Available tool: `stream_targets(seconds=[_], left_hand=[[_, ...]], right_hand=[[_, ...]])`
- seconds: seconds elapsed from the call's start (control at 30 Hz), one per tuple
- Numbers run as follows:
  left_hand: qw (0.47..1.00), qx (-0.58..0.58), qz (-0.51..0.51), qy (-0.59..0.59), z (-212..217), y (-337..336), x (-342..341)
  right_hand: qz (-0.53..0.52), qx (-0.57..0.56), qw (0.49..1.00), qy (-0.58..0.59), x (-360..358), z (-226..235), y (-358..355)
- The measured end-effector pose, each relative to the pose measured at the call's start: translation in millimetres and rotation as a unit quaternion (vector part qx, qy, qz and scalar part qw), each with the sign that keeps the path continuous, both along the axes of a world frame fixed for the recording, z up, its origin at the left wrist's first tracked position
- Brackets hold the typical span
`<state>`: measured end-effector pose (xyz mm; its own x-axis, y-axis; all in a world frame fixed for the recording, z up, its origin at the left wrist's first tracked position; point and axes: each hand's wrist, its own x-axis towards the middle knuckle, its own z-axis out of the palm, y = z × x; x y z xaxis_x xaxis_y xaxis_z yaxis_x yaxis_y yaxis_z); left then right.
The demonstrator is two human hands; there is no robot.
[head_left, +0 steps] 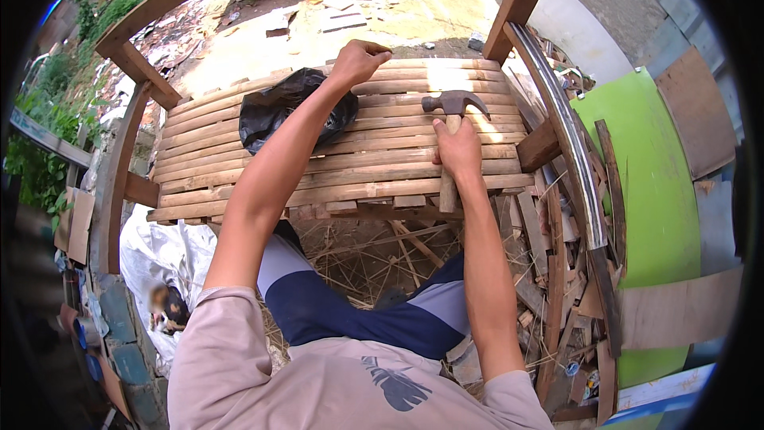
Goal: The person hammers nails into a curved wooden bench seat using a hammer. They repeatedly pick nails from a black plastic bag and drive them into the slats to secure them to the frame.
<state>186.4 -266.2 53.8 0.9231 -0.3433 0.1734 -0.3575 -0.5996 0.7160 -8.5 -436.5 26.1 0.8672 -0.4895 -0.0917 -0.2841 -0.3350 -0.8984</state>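
The hammer (455, 105) was over the near right part of the bamboo desk (398, 177), in the person's right hand (461, 147). That hand's grip was clenched around the upper handle (448, 193), close below the metal head, with the thumb lying up along the wood. The hammer's long axis ran away from the person, almost straight and roughly square across the slats, which stretched from left to right. Its head was at the far end, the blunt striking face pointing left and the claw curving off to the right; the butt of the handle pointed back toward the person, by the near edge of the desk. Whether the hammer touched the slats could not be told. The left hand (362, 64) was near the far edge of the desk, its fingers bent in and pointing right; whether its grip was closed on anything small could not be told. A crumpled black plastic bag (261, 115) lay on the desk, partly hidden behind the left forearm (274, 167). A brown wooden frame (517, 12) rose around the desk, a bright green panel (659, 215) stood to the right, and a white sack (151, 247) was at the lower left.
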Motion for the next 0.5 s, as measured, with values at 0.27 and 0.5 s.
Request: stream_targets(seconds=[0.27, 0.5], left_hand=[[0.997, -0.026, -0.051, -0.047, -37.1, -10.4, 22.7], [0.994, -0.034, -0.082, -0.069, -52.1, -8.8, 22.3]], right_hand=[[-0.011, 0.012, 1.0, -0.003, 0.8, 0.9, 1.6], [-0.02, 0.016, 1.0, -0.002, 1.9, 2.0, 0.6]])
